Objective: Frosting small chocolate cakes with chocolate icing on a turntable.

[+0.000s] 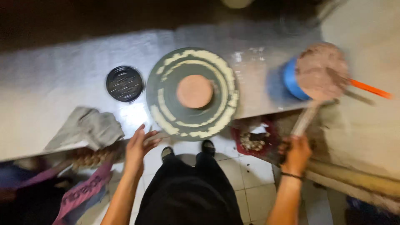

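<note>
A crumpled grey cloth (89,127) lies at the left of the counter (46,87), with a black lid (124,83) beyond it. The left hand (139,146) hovers empty, fingers (146,136) spread, just short of the round grey wheel (192,93) carrying a flat clay disc (194,91), probably soft and easily dented. The right hand (296,152) grips a wooden stick (306,118) below a blue tub (293,79) heaped with clay, likely heavy.

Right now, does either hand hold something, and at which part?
The right hand grips the lower end of a pale stick-like handle. The left hand is open and holds nothing.
</note>
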